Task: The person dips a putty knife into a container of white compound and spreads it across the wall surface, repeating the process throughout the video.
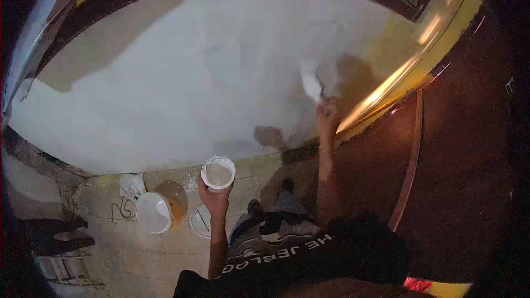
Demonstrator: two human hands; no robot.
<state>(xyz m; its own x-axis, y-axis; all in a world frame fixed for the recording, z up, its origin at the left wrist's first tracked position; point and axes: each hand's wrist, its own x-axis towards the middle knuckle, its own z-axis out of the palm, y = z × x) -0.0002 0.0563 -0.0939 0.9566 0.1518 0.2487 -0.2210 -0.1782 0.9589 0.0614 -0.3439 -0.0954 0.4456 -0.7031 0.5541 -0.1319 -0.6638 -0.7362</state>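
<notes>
My left hand (215,200) is wrapped round a small white tub (218,173), held upright at the foot of the wall. White smears coat its rim, and something pale lies inside. Out to the right, my right hand (328,111) is closed on the lower end of a white flat tool (311,81). Motion blurs this tool, so I cannot tell whether it is a brush or a scraper. It is against or just in front of the pale wall (165,77), which has greyish patches around it.
On the tiled floor (143,259) stand a white bucket (153,213) and a white lid or second container (201,222). A dark cable (121,209) lies left of the bucket. A shiny yellow strip (386,85) borders the wall's right side, beside a dark reddish surface (464,160).
</notes>
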